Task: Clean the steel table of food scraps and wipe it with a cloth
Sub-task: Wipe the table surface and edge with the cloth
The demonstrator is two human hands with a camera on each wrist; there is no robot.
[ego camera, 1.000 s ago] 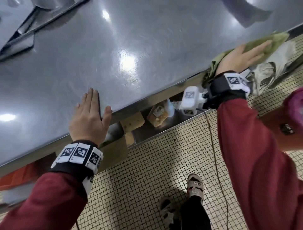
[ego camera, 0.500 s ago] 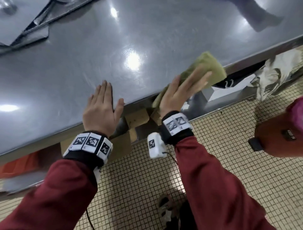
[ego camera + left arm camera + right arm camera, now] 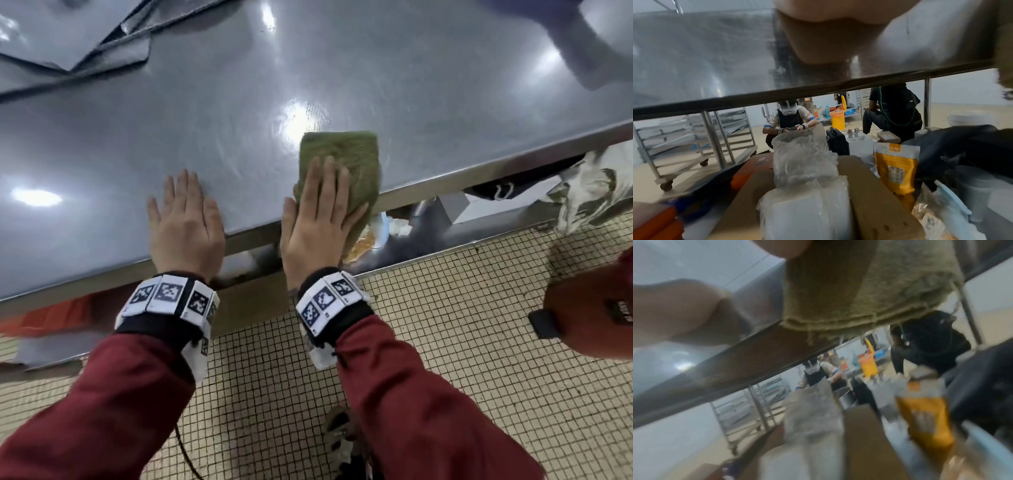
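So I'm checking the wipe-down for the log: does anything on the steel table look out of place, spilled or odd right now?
Nothing much. The steel table looks free of scraps, showing only glare and faint streaks. The one thing slightly off: the green cloth under the right hand droops over the near edge. The left hand rests flat beside it.

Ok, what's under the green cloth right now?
The green cloth lies on the steel table, its near end hanging over the edge, with the right hand flat on top. Any scraps beneath are covered.
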